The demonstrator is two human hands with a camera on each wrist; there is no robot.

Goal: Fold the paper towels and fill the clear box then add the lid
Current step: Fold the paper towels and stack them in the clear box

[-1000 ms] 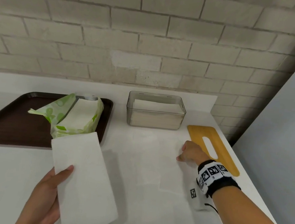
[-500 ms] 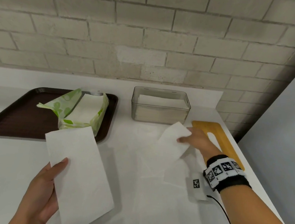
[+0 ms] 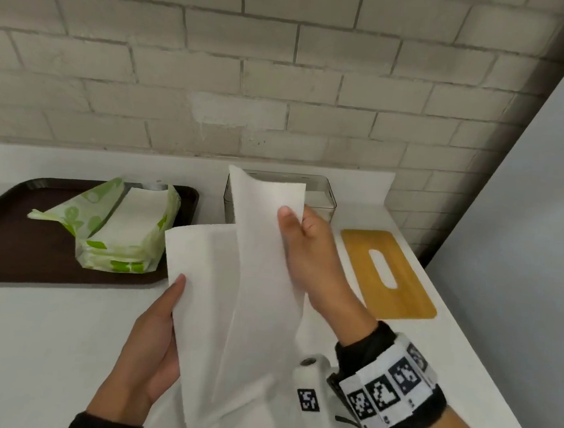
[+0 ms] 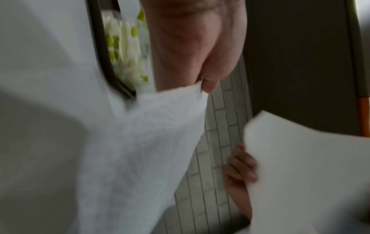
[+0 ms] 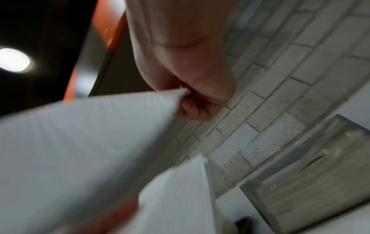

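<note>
Against the pale brick wall (image 3: 285,77), one white counter (image 3: 23,345), carrying one dark brown rectangular tray (image 3: 5,241) at the left. On that tray, one torn-open green-and-white plastic pack of paper towels (image 3: 119,230). Further right, against the wall, one clear rectangular plastic box (image 3: 322,200), part-filled with folded white towels and half hidden behind raised paper. Just right of it, lying flat, one yellow wooden lid with an oval slot (image 3: 391,274), apart from the box.

Changed since half a second ago: both towels now lifted together at the middle, no longer spread apart; right-hand sheet raised clear of the counter and brought across in front of the box.

Two loose sheets in hand. Larger white paper towel (image 3: 204,309) gripped along its left edge by the left hand (image 3: 149,349), thumb on top, fingers underneath. Narrower white paper towel (image 3: 264,246), overlapping the first, pinched near its upper right edge by the right hand (image 3: 308,253), thumb pressed on the front. On the right wrist, one black band with white coded markers (image 3: 391,387).
</note>
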